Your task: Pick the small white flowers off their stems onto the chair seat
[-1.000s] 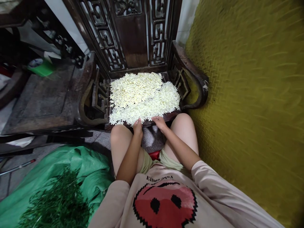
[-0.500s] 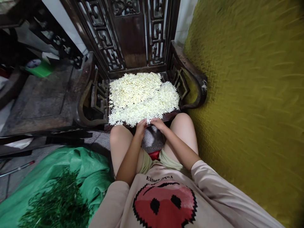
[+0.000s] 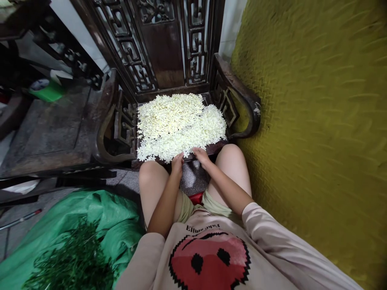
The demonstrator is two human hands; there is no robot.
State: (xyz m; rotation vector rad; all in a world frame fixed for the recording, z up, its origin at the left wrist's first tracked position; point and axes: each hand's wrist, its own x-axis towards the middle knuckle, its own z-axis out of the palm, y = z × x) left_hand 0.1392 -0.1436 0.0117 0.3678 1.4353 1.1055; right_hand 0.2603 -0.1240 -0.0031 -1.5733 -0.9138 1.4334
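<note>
White blossoms, small and star-shaped, lie in two heaps on the seat of a dark carved wooden chair: a yellowish heap (image 3: 169, 114) at the back and a whiter heap (image 3: 193, 135) in front. At the seat's front edge, my left hand (image 3: 177, 163) is closed with its fingertips pinched. What it holds, if anything, is too small to make out. A little to the right, my right hand (image 3: 200, 155) is also closed, fingertips together by the front heap. A single white blossom (image 3: 186, 154) shows between the two hands.
Curved wooden armrests (image 3: 252, 100) flank the seat. At left stands a wooden side table (image 3: 51, 129) with a roll of green tape (image 3: 48, 90). Green leafy stems (image 3: 72, 257) lie on a green plastic sack (image 3: 90, 203). A yellow textured surface (image 3: 308, 121) rises on the right.
My hands have moved apart from where they nearly met; the left has gone slightly left and down, the right slightly up. The view has shifted a little.
</note>
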